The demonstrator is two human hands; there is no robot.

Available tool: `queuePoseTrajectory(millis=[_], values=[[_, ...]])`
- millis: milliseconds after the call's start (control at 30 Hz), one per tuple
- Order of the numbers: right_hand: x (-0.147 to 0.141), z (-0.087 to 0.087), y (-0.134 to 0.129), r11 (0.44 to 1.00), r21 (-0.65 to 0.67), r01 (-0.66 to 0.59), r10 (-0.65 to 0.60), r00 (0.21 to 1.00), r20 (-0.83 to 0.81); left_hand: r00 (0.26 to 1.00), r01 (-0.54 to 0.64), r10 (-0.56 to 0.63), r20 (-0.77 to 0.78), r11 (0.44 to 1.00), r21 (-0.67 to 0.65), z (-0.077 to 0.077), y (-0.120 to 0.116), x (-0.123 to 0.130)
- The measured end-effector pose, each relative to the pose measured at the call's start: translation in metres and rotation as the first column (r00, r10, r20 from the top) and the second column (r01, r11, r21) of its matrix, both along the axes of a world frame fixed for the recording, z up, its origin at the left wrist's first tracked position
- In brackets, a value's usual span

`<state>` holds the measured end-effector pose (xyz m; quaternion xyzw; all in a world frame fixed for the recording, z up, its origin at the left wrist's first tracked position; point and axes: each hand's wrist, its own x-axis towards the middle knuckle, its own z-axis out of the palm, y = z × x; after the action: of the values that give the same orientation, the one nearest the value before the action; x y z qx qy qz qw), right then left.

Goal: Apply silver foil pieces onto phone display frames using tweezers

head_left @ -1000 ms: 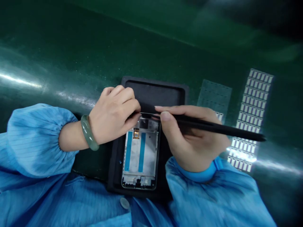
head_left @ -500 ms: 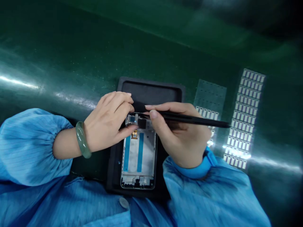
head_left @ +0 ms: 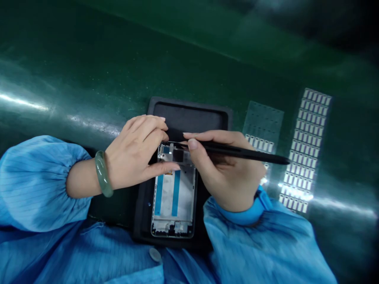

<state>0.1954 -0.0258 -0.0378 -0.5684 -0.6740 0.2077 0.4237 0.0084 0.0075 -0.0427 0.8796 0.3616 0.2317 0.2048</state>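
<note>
A smartphone frame (head_left: 185, 197) lies with its bare metal inside facing up, carrying two blue strips. It sits in the near part of a black tray (head_left: 137, 225). My left hand (head_left: 142, 148) grips the phone's upper left corner, index finger bent at the top edge, thumb stretched across the inside. That thumb mostly covers a gold flex cable (head_left: 169, 173). Between thumb and fingers of my right hand (head_left: 226, 169) is a pair of black tweezers (head_left: 245, 152), held nearly level. Their tips point left at the phone's top end, beside a dark square patch (head_left: 178, 155).
Right of the tray lies a clear sheet (head_left: 263, 116) with rows of small pale parts on its nearer portion. Farther right is a longer sheet (head_left: 306, 150) full of such parts. A tiny blue scrap (head_left: 149, 204) rests on the tray left of the phone.
My left thumb has slid right and slightly down, now covering most of the gold flex cable. My right hand and the tweezers have shifted very slightly right and down.
</note>
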Motion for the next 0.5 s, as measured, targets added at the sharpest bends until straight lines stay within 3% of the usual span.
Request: queuePoseTrajectory(millis=[200,367,500], values=[[0.0008,0.0004,-0.0003,0.999,-0.012,0.031,-0.032,0.999,-0.035,1.0,0.027,-0.027,-0.004,0.999,0.028,0.0003,0.0001,-0.0001],[0.0012,0.0003,-0.0009,1.0,-0.003,-0.029,0.029,1.0,-0.005,0.998,0.018,-0.017,-0.055,1.0,0.019,0.0024,-0.0011,0.001],[0.0014,0.001,-0.0008,1.0,-0.009,0.016,-0.016,0.998,-0.054,0.998,0.018,-0.017,-0.058,1.0,0.01,0.0026,-0.0014,0.0012]])
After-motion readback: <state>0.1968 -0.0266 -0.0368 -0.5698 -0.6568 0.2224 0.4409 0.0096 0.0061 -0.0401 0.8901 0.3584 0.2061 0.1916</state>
